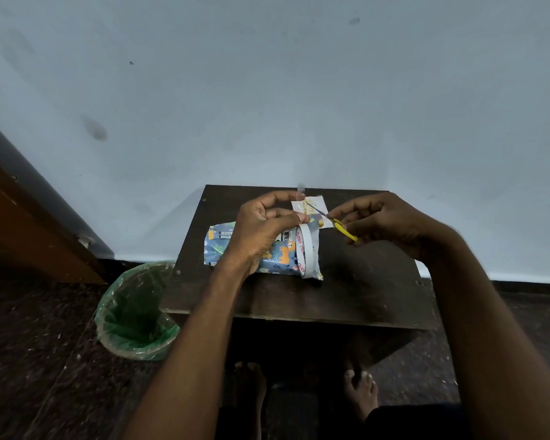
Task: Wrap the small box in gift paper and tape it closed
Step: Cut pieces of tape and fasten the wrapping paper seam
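Forearms reach in over the table (378,300). A short tape strip (301,198) is pinched taut by the left hand (261,230), the tape roll (304,252) hanging below it. Yellow scissors (338,225) are gripped by the right hand (385,223), blades at the strip. The box (232,249), partly wrapped with print showing, lies underneath. If slack is allowed, the strip could fold onto itself; fingertips near the blades could be nicked.

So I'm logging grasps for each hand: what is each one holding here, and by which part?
Left hand pinches the pulled-out tape strip, with the tape roll hanging from it. Right hand holds the scissors by their yellow handles.
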{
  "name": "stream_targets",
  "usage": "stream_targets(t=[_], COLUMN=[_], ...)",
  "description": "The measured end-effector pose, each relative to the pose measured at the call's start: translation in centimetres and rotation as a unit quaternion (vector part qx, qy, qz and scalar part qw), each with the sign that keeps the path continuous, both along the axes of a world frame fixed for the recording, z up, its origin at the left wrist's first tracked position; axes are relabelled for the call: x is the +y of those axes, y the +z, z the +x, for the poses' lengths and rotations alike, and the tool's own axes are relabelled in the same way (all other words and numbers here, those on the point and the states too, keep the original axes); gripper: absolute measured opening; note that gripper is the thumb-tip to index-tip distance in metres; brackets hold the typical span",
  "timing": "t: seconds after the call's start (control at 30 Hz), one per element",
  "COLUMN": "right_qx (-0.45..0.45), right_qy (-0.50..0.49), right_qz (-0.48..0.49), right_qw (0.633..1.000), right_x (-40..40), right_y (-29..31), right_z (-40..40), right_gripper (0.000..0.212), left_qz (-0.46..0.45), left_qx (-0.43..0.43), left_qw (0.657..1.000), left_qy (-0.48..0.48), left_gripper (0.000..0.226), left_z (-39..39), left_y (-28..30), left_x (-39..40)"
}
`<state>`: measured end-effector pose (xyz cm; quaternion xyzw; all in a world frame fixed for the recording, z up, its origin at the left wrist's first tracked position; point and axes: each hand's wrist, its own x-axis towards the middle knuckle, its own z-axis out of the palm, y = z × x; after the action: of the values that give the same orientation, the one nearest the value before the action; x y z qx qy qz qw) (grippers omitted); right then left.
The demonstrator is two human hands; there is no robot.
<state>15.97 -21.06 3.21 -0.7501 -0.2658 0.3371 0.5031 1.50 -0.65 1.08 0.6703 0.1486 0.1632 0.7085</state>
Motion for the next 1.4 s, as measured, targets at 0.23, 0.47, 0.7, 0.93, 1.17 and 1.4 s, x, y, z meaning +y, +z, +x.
stream_targets(t=[0.23,0.47,0.7,0.93,1.17,1.4], right_qx=[-0.004,-0.012,-0.033,-0.079,-0.113,-0.152], right_qy=[0.019,0.028,0.033,0.041,0.078,0.021], right_qz=[-0.003,-0.004,-0.011,-0.007,-0.011,-0.072], right_qw=[1.000,1.000,0.999,0.996,0.990,0.985], right_x=[0.1,0.2,0.5,0.4,0.4,-0.5], right_y=[0.3,0.6,0.9,1.1,0.5,-0.7], right_z=[0.0,-0.2,-0.6,-0.5,0.0,0.7], right_gripper=[0.033,0.034,0.035,0.037,0.039,0.034], left_qz=[0.017,0.036,0.050,0.060,0.060,0.031], left_qx=[0.000,-0.001,-0.002,-0.001,0.003,0.020], left_qw=[1.000,0.999,0.998,0.997,0.997,0.999], left_qy=[-0.012,-0.024,-0.037,-0.041,-0.040,-0.018], left_gripper=[0.033,0.033,0.032,0.032,0.040,0.045], left_z=[0.1,0.1,0.0,0.0,0.0,0.2], left_y=[-0.2,-0.6,-0.8,-0.7,-0.8,-0.8], left_x=[0.1,0.3,0.2,0.3,0.3,0.4])
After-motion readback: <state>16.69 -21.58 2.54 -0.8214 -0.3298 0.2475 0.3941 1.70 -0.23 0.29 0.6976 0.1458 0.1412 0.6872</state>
